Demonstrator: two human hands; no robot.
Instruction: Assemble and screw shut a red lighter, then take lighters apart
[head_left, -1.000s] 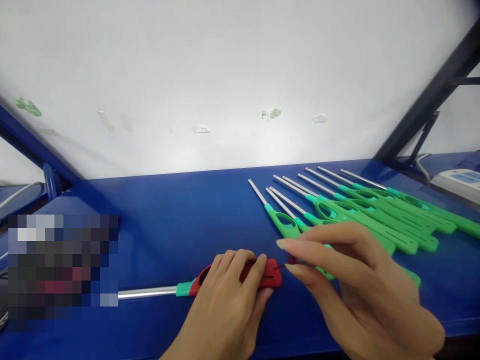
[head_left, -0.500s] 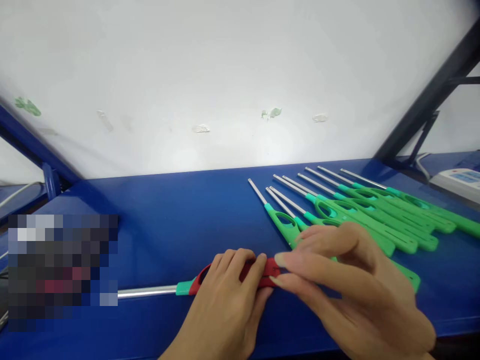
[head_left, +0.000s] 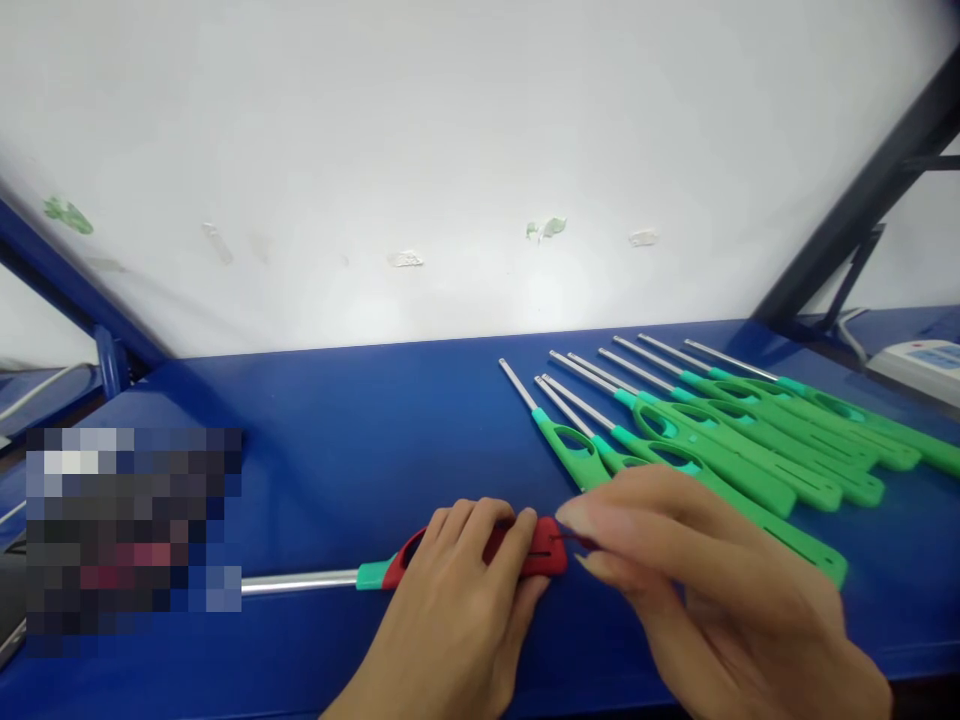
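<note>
A red lighter (head_left: pixel 551 560) with a teal collar and a long metal tube lies sideways on the blue table. Wrapped over its handle, my left hand (head_left: pixel 469 580) keeps it against the surface. My right hand (head_left: pixel 697 570) is just right of the handle's end, thumb and fingers pinched near a small dark, thin piece (head_left: pixel 574 540) that reaches to the handle's end. Its exact shape is too small to tell. Several green lighters (head_left: pixel 750 455) with metal tubes lie fanned out behind my right hand, partly covered by it.
The blue table (head_left: pixel 360 430) meets a white wall panel at the back. A pixelated object (head_left: pixel 135 540) is at the left. A white device (head_left: pixel 919 365) stands at the far right, beyond a dark slanted frame post (head_left: pixel 862 170).
My right hand has drawn back slightly to the right from the handle's end, uncovering it and the thin dark piece. My left hand keeps its hold. The view has shifted slightly.
</note>
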